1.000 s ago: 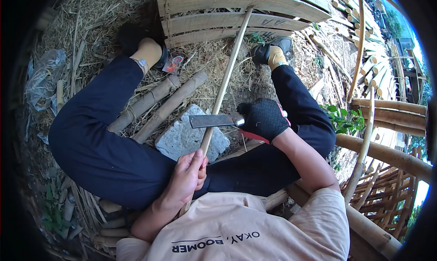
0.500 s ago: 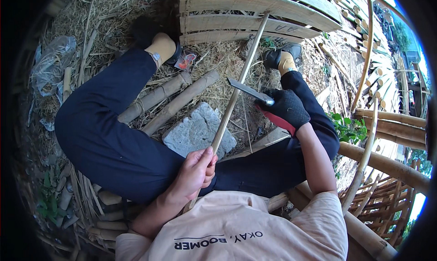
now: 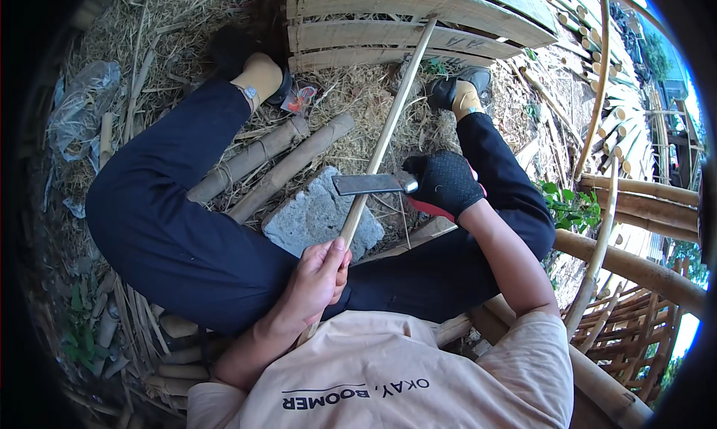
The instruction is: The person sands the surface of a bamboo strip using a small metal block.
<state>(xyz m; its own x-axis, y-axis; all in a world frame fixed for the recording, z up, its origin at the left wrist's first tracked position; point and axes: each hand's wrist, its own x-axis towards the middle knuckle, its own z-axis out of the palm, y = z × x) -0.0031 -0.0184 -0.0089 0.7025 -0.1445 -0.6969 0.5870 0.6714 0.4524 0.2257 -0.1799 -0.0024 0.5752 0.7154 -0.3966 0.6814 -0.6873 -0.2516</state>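
Note:
A long pale bamboo strip [image 3: 388, 130] slants from my lap up to a slatted wooden crate, its far end against the slats. My bare left hand [image 3: 322, 274] is wrapped round its near part, thumb on top. In a black and red glove, my right hand [image 3: 446, 184] grips the handle of a knife with a broad, flat, square-ended blade [image 3: 367, 184]. The blade lies across the strip, a little beyond my left hand. Most of the handle is hidden in the glove.
The wooden crate [image 3: 358, 34] stands beyond my feet. Between my legs lie a rough grey stone block [image 3: 305, 218] and two bamboo poles [image 3: 291, 164]. Thick bamboo rails [image 3: 635, 268] run along the right. A clear plastic bag [image 3: 84, 111] lies on the straw at left.
My right hand has moved toward me and left, bringing the knife down along the strip and turning its blade nearly level. My left hand keeps its grip in nearly the same place.

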